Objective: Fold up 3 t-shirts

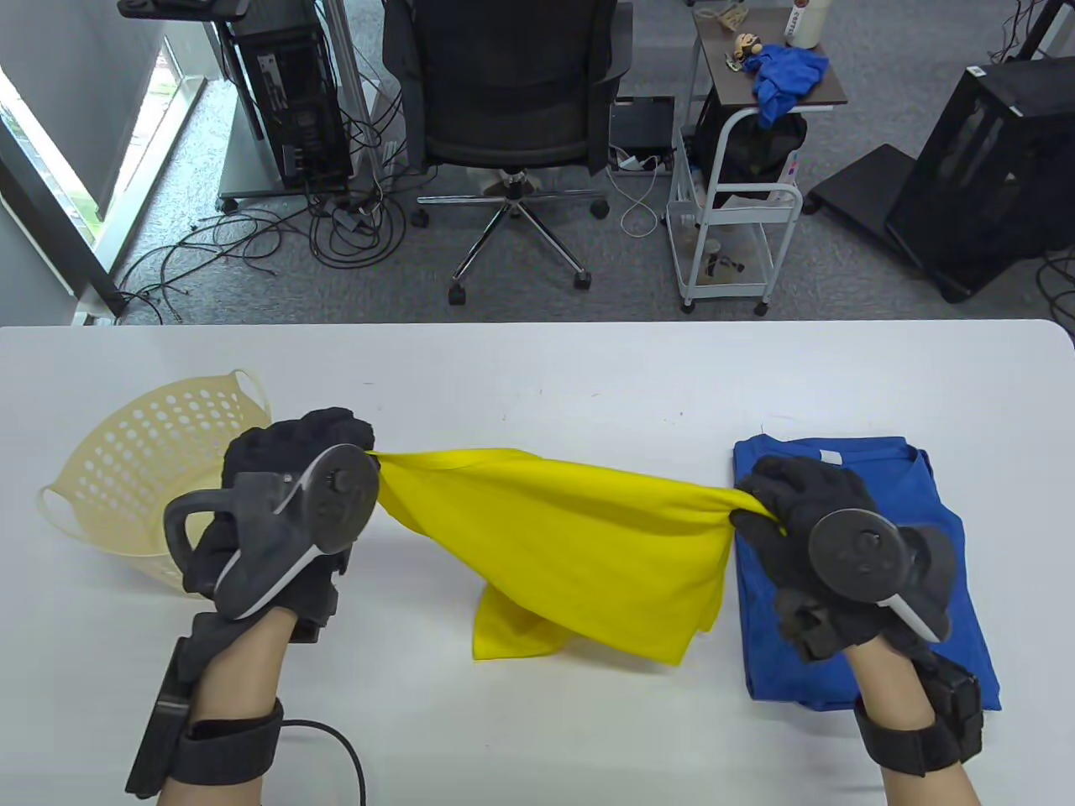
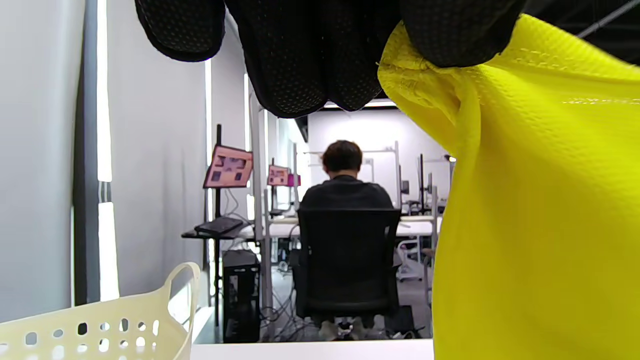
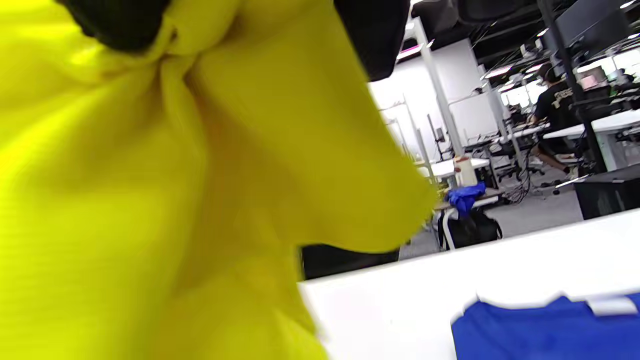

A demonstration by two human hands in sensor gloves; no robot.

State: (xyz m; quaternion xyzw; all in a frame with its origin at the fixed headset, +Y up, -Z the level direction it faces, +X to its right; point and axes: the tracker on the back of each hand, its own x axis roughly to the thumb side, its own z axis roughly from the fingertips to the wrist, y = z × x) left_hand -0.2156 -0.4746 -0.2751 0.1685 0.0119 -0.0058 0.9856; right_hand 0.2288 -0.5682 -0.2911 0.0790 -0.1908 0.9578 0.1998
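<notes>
A yellow t-shirt [image 1: 579, 554] hangs stretched between my two hands above the white table [image 1: 537, 369], its lower part drooping onto the tabletop. My left hand [image 1: 336, 457] grips its left end; the wrist view shows the bunched yellow cloth [image 2: 525, 200] held under my gloved fingers [image 2: 300, 60]. My right hand [image 1: 760, 504] pinches its right end, and yellow cloth [image 3: 175, 190] fills the right wrist view. A folded blue t-shirt [image 1: 949, 504] lies flat on the table at the right, partly under my right hand; its collar edge shows in the right wrist view [image 3: 550, 325].
A cream perforated basket [image 1: 143, 470] lies tipped on the table at the far left, next to my left hand; its rim shows in the left wrist view [image 2: 100, 325]. Beyond the table's far edge stand an office chair [image 1: 512, 84] and a white cart [image 1: 739, 218].
</notes>
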